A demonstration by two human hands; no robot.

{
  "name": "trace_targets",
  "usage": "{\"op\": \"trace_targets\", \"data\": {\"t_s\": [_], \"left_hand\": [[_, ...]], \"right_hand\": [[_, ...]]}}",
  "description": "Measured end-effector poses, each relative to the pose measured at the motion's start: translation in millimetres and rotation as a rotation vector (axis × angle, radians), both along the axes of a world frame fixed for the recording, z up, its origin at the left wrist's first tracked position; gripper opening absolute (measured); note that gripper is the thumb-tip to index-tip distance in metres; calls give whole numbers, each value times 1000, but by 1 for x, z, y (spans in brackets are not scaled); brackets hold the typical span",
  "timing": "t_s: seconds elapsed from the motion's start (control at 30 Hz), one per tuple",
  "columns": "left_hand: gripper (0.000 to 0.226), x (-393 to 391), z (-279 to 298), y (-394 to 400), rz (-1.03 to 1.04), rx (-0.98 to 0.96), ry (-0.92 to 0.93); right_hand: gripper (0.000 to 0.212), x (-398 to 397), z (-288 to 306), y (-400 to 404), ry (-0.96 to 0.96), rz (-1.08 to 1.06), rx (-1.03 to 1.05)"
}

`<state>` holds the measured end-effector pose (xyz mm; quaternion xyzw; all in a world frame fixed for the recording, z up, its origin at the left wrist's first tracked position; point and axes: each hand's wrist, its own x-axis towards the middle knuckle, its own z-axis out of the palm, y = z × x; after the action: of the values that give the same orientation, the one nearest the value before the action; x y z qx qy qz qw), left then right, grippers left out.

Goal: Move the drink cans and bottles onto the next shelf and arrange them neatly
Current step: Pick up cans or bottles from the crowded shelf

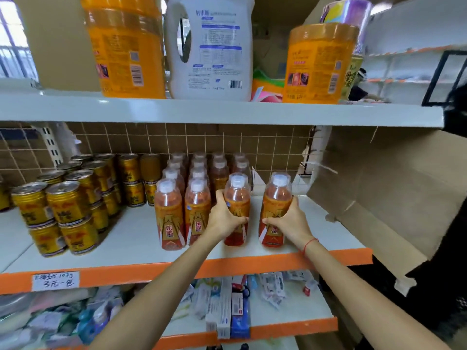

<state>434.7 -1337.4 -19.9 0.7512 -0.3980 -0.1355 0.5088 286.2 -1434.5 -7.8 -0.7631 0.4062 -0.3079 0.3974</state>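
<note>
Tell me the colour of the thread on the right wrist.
Red thread, seen in the head view.

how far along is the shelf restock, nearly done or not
Well along, it seems. Gold cans stand stacked at the left of the shelf, with orange bottles in rows beside them. Left hand and right hand each hold a bottle at the front. The bare space at the right remains; what else waits is out of view.

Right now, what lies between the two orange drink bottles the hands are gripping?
Head view: nothing but a bare strip of white shelf separates the left hand's orange plastic bottle from the right hand's bottle.
</note>
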Motion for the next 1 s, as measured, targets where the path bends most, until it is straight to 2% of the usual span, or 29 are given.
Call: {"op": "trace_targets", "data": {"t_s": [0.3,0.43,0.63,0.77,1.0], "left_hand": [[81,5,-21,-11,79,2,-8],[82,6,-22,-13,69,11,-7],[102,5,-10,-9,32,-16,-59],[92,12,21,-5,-4,26,-266],[82,30,71,-7,-214,393,-597]], "right_hand": [[66,13,-16,-24,-19,107,68],[69,18,-22,-29,-23,132,62],[73,13,-26,-33,-2,202,67],[78,7,-21,-41,10,286,136],[84,11,-16,-44,52,355,156]]}}
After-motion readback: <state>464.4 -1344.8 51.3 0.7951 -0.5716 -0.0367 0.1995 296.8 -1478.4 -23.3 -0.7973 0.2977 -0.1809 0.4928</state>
